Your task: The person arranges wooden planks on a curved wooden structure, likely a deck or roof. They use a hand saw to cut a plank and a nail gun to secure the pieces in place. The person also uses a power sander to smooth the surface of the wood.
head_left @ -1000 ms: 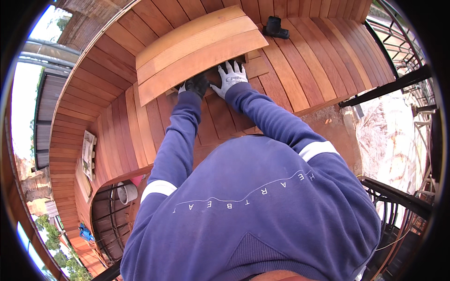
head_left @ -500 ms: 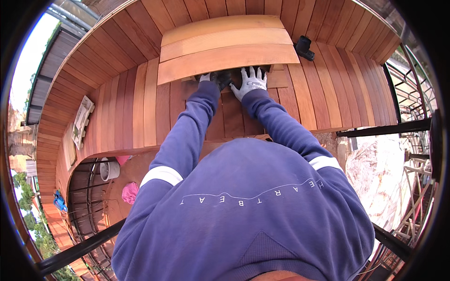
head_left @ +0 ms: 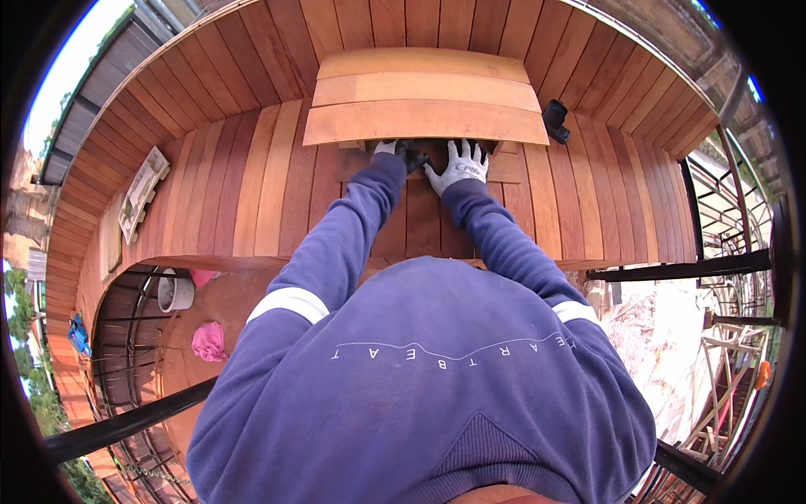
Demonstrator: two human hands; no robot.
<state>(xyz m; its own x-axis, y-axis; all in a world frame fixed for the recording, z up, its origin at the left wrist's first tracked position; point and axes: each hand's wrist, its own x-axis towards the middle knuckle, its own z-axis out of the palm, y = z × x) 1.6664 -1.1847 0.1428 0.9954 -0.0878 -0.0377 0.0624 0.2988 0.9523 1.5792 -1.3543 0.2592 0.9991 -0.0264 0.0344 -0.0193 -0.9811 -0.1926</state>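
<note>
A raised panel of three wooden boards [head_left: 420, 90] stands out from the slatted bench, and both my gloved hands reach beneath its near edge. My left hand [head_left: 388, 148] is closed around a black tool [head_left: 416, 160] that looks like a drill; most of its fingers and part of the tool are in shadow or hidden by the panel. Just to the right, my right hand [head_left: 462, 166], in a grey-white glove, has its fingers spread and pointing under the edge. Its thumb lies close to the tool. A short board [head_left: 507, 171] lies below the panel.
Another black object [head_left: 555, 122] rests on the bench right of the panel. Slatted wood [head_left: 227, 176] curves round to the left, where a small pale slatted piece [head_left: 143, 195] lies. Lower down are a white bucket [head_left: 175, 291], a pink cloth [head_left: 209, 342] and dark metal rails [head_left: 684, 270].
The whole view has shifted slightly, so the panel sits lower and further right. My hands stay under its edge, the right with fingers still spread. The black tool shows a little more clearly.
</note>
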